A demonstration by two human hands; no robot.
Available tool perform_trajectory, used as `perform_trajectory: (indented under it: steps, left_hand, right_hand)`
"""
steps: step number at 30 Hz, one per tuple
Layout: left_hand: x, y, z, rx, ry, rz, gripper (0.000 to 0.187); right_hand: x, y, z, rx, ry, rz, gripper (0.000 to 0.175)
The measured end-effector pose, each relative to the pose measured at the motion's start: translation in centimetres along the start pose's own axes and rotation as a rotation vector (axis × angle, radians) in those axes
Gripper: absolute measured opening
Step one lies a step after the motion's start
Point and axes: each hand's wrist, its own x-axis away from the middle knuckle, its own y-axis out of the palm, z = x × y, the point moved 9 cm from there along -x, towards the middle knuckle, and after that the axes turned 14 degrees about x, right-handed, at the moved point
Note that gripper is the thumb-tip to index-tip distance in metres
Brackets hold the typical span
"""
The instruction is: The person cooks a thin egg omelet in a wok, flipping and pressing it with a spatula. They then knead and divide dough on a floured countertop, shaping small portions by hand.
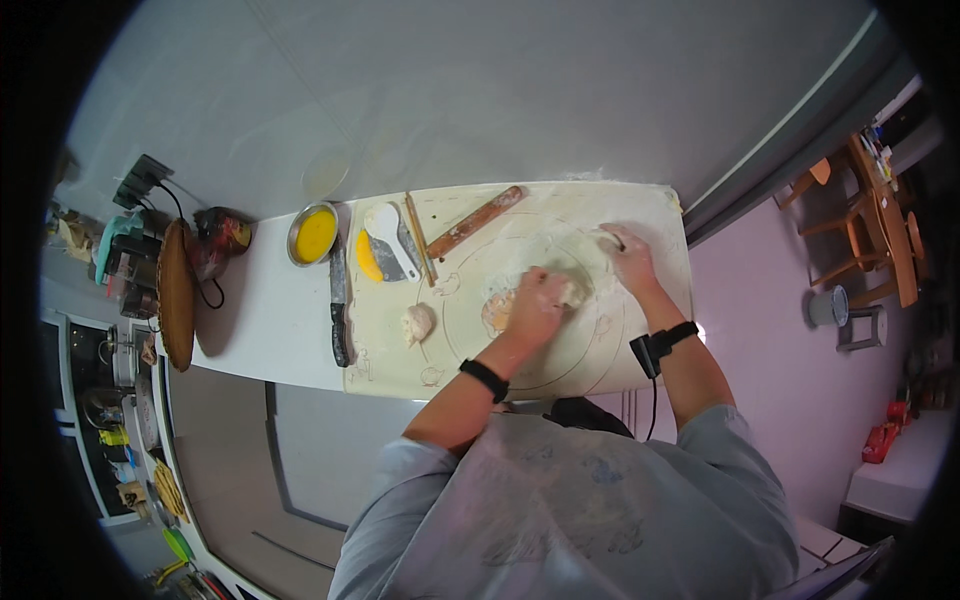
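On a floured pastry mat [405, 375] my left hand [538, 306] is closed around a lump of dough [574, 294], part of which shows beside the fingers. Farther right, my right hand [628, 256] grips another portion of dough [602, 240]; whether the two portions join cannot be told. A separate dough piece [417, 324] lies on the mat to the left. Beyond my left hand rests a floured wooden rolling pin [476, 222], with thin wooden sticks [420, 238] beside it. A white scoop [388, 232] lies over a grey scraper with a yellow handle [367, 255].
A kitchen knife [339, 307] lies along the mat's left edge, near a metal bowl of yellow liquid [315, 235]. Farther left stand a round woven tray [176, 296], a dark package [223, 231] and a cable. A grey wall borders the counter's far side.
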Motion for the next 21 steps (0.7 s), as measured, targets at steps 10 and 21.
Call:
perform_trajectory:
  steps: [10, 21]
  left_hand:
    - [-0.6, 2.5, 1.8, -0.310, 0.141, -0.104, 0.067]
    - [-4.0, 2.2, -1.6, -0.432, -0.059, 0.095, 0.062]
  right_hand:
    - [5.2, -0.5, -1.3, 0.619, -0.681, 0.249, 0.046]
    - [-0.3, -3.9, 3.0, 0.512, -0.393, 0.206, 0.046]
